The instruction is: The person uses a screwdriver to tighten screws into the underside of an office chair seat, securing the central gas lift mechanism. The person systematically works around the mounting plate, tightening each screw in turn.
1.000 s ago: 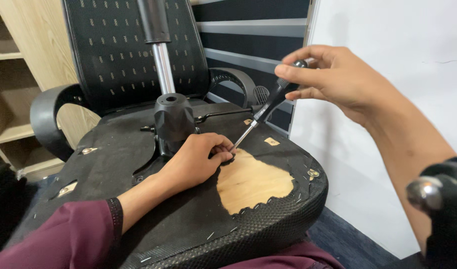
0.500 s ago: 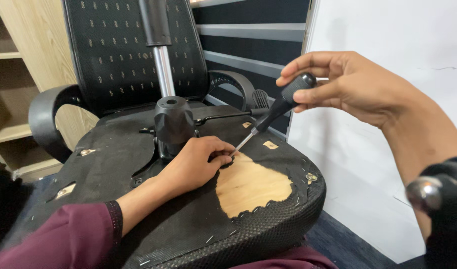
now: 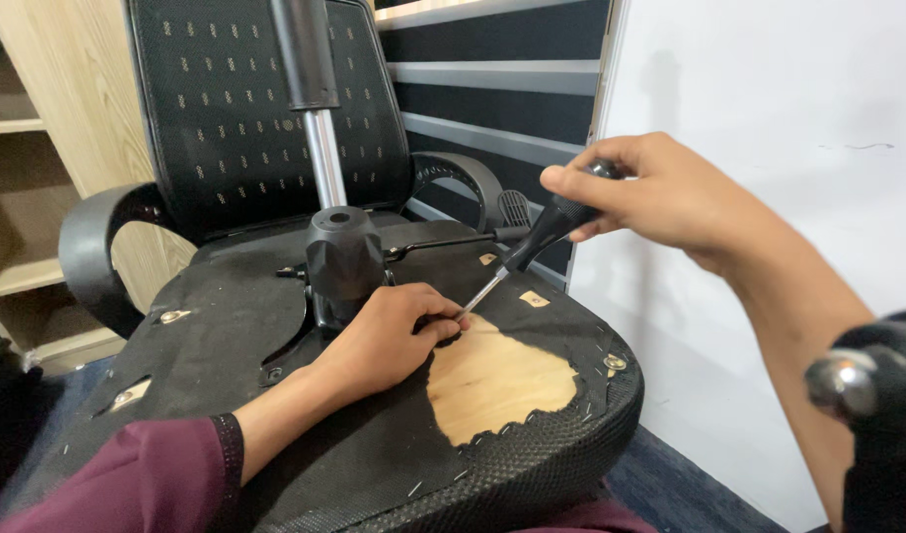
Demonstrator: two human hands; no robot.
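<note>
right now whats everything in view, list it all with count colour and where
chair: one, black, upturned, seat underside facing up, mid frame
wood patch: one, tan, bare where the black cover is cut away, near seat edge
gas cylinder: one, black and silver, upright from the black hub at seat centre
lever: one, black, running right from the hub
armrests: two, black, left and behind right
shelves: one unit, light wood, far left
wall: white, right
screwdriver: one, black handle, tip at the seat
left hand: flat on the seat, fingers by the tip
right hand: gripping the handle
</note>
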